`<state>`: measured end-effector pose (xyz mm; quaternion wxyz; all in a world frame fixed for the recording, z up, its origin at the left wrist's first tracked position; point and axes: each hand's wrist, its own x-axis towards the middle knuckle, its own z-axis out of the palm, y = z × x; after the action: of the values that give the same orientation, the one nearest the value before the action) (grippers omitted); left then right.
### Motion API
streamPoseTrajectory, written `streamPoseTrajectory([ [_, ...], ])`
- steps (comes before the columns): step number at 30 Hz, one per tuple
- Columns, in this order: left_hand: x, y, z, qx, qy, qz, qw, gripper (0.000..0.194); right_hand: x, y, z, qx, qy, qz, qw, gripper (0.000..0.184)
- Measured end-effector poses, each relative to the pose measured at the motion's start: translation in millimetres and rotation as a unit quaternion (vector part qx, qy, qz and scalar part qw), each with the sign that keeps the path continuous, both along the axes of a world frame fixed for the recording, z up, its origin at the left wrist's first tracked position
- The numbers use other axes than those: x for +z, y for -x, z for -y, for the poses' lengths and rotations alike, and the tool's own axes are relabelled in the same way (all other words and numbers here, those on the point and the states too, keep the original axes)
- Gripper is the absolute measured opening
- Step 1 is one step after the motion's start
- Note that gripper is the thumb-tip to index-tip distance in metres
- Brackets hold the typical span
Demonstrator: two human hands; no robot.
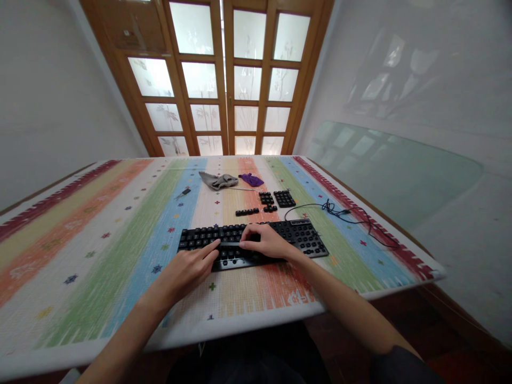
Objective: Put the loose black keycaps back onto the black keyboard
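A black full-size keyboard (pixel 310 233) lies at a slight slant near the table's front edge; many keys on its right part and along the bottom are off. Over its lower rows, a long dark space bar key (pixel 229 245) spans the gap between my hands. My right hand (pixel 268 241) pinches its right end, with thumb and fingertips together. The fingertips of my left hand (pixel 194 264) close on its left end, while the palm hangs by the keyboard's front edge. Whether the key touches the board beneath is hidden.
Behind the keyboard are loose keycap groups: a number block (pixel 285 199), a smaller cluster (pixel 266 198), arrow keys (pixel 270 209) and a short row (pixel 247 212). Farther back lie a grey cloth (pixel 219 182), a purple cloth (pixel 251 180) and a small wire-ended tool (pixel 184 192). A cable (pixel 338 211) tangles at right.
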<state>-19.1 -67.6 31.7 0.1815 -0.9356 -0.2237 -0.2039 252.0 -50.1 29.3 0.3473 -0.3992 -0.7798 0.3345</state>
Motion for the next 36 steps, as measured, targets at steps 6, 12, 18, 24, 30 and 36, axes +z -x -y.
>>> streamPoseTrajectory([
  [6,0.5,-1,2,-0.004,0.005,0.001,1.000,0.021,-2.8,-1,-1,0.001,0.002,0.004,1.000,0.016],
  [12,-0.3,0,0,-0.009,0.010,0.011,1.000,0.022,-1.3,-1,0,0.000,-0.002,0.005,1.000,0.016],
  [18,-1.4,4,-4,-0.001,0.030,0.049,0.998,0.029,4.3,-1,9,0.011,-0.022,0.031,0.999,0.011],
  [24,-2.2,7,-9,-0.004,0.061,0.055,0.997,0.030,1.2,-1,24,0.024,-0.139,0.103,0.985,0.009],
  [30,-2.3,10,-12,-0.022,0.073,0.050,0.996,0.029,-0.4,0,34,0.036,-0.177,0.103,0.978,0.012],
  [36,-2.7,11,-10,-0.040,0.026,0.039,0.998,0.024,-1.7,2,33,0.038,-0.173,0.096,0.980,0.012],
])
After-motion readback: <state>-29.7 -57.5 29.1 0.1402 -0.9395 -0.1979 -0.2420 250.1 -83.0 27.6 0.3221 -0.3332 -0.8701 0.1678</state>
